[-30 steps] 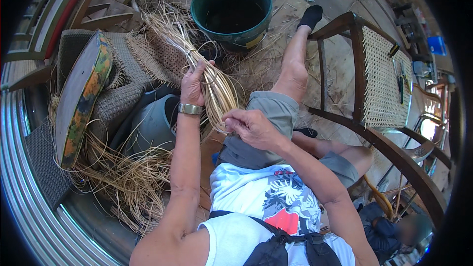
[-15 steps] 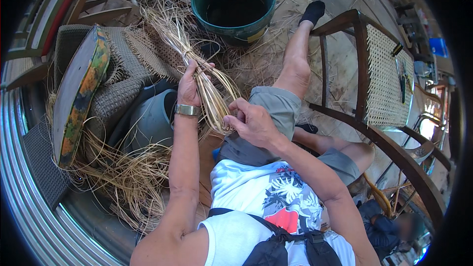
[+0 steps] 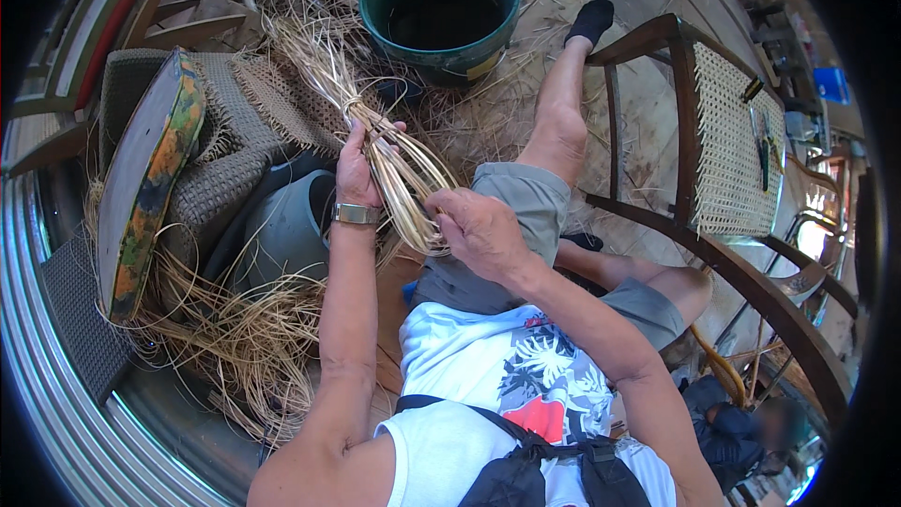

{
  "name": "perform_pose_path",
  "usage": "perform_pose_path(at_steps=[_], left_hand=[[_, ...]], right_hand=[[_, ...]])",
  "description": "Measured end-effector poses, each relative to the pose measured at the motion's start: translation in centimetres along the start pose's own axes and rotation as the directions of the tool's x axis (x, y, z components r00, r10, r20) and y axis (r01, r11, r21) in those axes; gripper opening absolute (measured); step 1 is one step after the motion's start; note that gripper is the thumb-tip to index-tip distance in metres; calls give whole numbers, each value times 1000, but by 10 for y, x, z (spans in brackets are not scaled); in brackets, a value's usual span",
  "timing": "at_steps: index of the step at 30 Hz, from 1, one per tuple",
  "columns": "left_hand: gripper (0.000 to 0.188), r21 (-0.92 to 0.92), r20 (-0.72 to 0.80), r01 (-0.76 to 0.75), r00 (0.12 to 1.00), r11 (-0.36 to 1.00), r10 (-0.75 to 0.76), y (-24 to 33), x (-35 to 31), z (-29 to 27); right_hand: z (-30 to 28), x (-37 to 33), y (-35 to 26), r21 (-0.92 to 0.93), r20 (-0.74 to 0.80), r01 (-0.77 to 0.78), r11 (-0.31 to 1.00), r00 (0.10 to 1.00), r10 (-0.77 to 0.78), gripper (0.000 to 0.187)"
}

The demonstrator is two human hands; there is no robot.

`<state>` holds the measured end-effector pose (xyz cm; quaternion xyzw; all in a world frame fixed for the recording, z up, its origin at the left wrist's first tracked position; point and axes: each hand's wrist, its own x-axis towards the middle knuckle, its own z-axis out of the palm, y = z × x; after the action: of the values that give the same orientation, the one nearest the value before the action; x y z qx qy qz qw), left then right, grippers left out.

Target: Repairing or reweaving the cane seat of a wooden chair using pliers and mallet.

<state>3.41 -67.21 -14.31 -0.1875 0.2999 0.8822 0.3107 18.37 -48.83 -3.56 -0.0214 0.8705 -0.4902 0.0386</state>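
Note:
A bundle of pale cane strips (image 3: 399, 164), looped at its near end and tied round near the middle, lies slantwise above my lap. My left hand (image 3: 358, 169), with a metal watch on the wrist, is wrapped round the bundle below the tie. At the looped end, my right hand (image 3: 477, 233) has its thumb and fingers pinched together against the strips. Its fingertips are partly hidden, but they appear to grip a cane strand there. The loose far ends of the bundle fan out toward the upper left.
A dark green bucket (image 3: 441, 14) stands ahead. On the right is a wooden chair with a woven cane panel (image 3: 727, 141) and tools on it. Tangled cane strips (image 3: 235, 338), a grey container (image 3: 286, 225) and a camouflage-edged cushion (image 3: 150, 178) are at left. A person (image 3: 727, 427) is at lower right.
My right hand has closed from a looser pinch and turned slightly at the looped end. My left hand keeps its hold on the bundle. The view has shifted a little.

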Motion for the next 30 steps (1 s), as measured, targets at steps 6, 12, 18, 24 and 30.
perform_pose_path(at_steps=[6,12,18,24,30], left_hand=[[38,115,-13,-94,995,989,96,-9,-5,17],[38,216,-32,-152,986,965,162,-5,-7,17],[42,68,85,48,995,997,-53,1,-15,15],[21,77,30,153,987,985,-155,11,-39,10],[21,96,-19,202,979,975,-201,9,-59,25]], right_hand=[[-4,11,-18,44,99,-259,965,962,254,25],[-8,15,-23,-3,160,-353,936,923,349,38],[-4,8,-8,41,111,-288,957,953,282,35],[-11,8,11,129,213,-451,883,882,419,30],[-18,5,40,623,275,-515,589,849,451,26]])
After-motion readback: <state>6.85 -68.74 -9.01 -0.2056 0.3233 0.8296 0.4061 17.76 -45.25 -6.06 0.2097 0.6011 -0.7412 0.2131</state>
